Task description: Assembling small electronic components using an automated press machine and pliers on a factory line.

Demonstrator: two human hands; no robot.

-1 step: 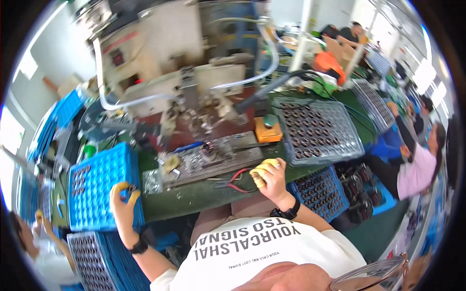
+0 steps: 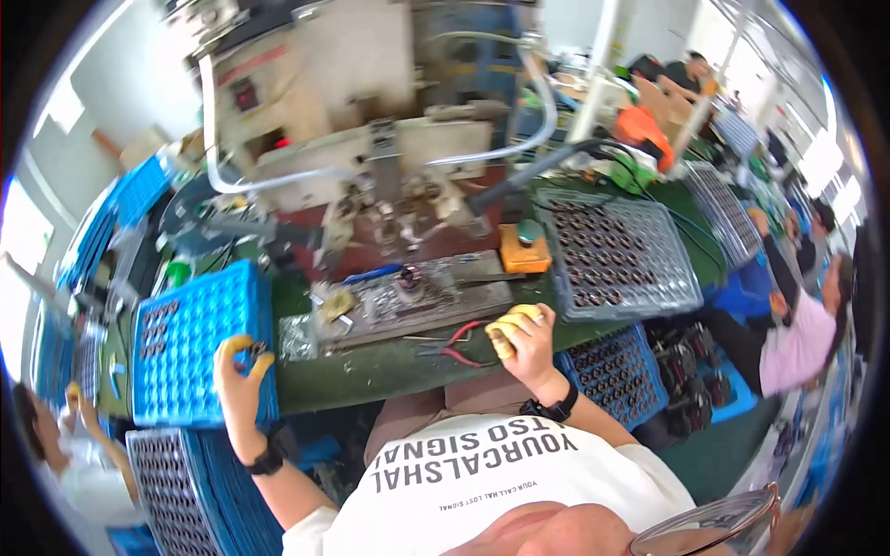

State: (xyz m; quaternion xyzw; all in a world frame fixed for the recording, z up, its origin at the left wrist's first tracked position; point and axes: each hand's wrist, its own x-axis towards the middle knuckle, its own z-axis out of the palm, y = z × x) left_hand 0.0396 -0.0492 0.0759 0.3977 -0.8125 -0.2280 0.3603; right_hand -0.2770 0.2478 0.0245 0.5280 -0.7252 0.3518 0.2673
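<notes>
My left hand [image 2: 240, 380], with yellow finger covers, is raised over the right edge of a blue pocketed tray [image 2: 209, 371]. Its thumb and fingers pinch a small dark ring-shaped part [image 2: 254, 351]. My right hand [image 2: 528, 345], also in yellow finger covers, is curled closed above the bench's front edge; anything inside it is hidden. Red-handled pliers [image 2: 454, 352] lie just left of that hand. Behind them, a similar dark part [image 2: 408, 280] stands on a grey metal plate [image 2: 464, 298] scattered with small bits.
A machine [image 2: 399, 185] with pale hoses rises at the back. Right of the plate are an orange box [image 2: 525, 250] and a clear tray of dark parts [image 2: 686, 296]. More filled trays [image 2: 616, 371] stand low at my right and left. Other people sit on both sides.
The view has shifted slightly, so the machine and bench appear a little farther right. Both hands keep nearly the same pose.
</notes>
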